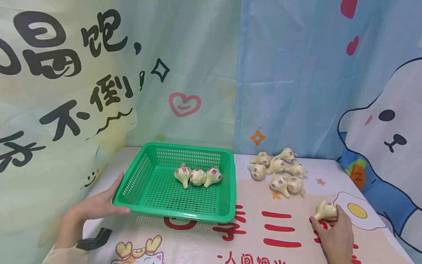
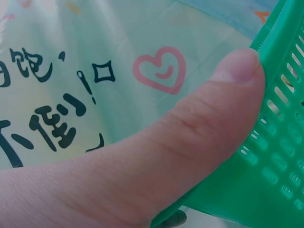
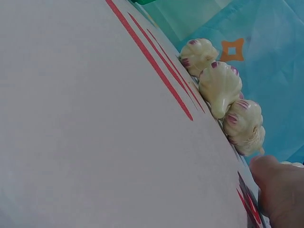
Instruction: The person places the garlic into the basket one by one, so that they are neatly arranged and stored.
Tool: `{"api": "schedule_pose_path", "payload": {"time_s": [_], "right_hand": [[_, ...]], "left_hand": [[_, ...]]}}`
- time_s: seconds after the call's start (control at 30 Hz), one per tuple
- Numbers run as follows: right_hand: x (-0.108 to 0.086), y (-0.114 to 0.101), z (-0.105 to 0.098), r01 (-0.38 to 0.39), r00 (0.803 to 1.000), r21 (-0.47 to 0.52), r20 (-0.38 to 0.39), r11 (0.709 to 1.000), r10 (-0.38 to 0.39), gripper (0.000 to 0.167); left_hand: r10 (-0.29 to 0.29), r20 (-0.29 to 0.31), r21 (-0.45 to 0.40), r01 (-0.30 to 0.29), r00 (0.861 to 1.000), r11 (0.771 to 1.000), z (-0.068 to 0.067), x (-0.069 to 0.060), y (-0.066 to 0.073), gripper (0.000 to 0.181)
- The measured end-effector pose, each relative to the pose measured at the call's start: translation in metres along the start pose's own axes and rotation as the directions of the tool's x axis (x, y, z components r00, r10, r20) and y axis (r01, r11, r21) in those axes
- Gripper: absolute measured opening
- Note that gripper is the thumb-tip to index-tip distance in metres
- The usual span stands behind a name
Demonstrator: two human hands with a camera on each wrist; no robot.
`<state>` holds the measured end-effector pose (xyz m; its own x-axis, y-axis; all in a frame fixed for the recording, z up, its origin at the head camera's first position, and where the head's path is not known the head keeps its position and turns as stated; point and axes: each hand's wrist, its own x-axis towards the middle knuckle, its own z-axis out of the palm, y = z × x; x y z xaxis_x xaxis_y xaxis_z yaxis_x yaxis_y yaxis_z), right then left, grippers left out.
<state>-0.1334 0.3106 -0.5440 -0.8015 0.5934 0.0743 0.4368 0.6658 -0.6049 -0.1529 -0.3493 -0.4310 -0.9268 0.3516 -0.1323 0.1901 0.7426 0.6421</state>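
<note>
A green plastic basket (image 1: 184, 216) with slotted walls stands left of centre in the head view, three garlic bulbs (image 1: 198, 177) lying side by side inside. My left hand (image 1: 95, 205) holds its near left corner. In the left wrist view the thumb (image 2: 204, 121) lies against the rim; my other fingers are mostly hidden. At the right, my right hand (image 1: 337, 234) grips a single garlic bulb (image 1: 325, 209) between thumb and fingers, low over the table cover. The right wrist view shows only part of that hand (image 3: 282, 192), and the held bulb is largely out of sight there.
Several loose garlic bulbs (image 1: 276, 165) lie in a group at the back, between the basket and my right hand. A printed cloth (image 1: 280, 223) covers the table. Behind it hangs a printed curtain (image 1: 197, 73), also along both sides.
</note>
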Motion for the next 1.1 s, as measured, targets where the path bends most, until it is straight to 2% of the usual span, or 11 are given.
{"api": "schedule_pose_path", "payload": {"time_s": [0.23,0.57,0.8,1.1], "right_hand": [[-0.0040,-0.0015,-0.0006,-0.005,1.000,-0.004,-0.030,1.000,0.005,0.098],[-0.0032,-0.0028,-0.0012,0.010,0.999,-0.036,-0.034,0.999,-0.012,0.100],[-0.0036,-0.0035,0.0005,0.003,1.000,-0.019,-0.029,1.000,-0.003,0.099],[-0.0079,-0.0038,0.0036,0.041,0.997,-0.002,-0.062,0.999,-0.041,0.096]], "left_hand": [[0.013,-0.009,0.014,-0.013,1.000,1.000,0.0004,0.0003,-0.0027,0.118],[0.006,-0.004,0.002,-0.006,1.000,1.000,0.0006,-0.0003,-0.0010,0.118],[0.015,-0.009,0.000,-0.015,1.000,1.000,0.0000,-0.0014,-0.0015,0.117],[0.031,-0.006,-0.016,-0.031,1.000,0.999,0.0003,0.0002,-0.0021,0.118]]}}
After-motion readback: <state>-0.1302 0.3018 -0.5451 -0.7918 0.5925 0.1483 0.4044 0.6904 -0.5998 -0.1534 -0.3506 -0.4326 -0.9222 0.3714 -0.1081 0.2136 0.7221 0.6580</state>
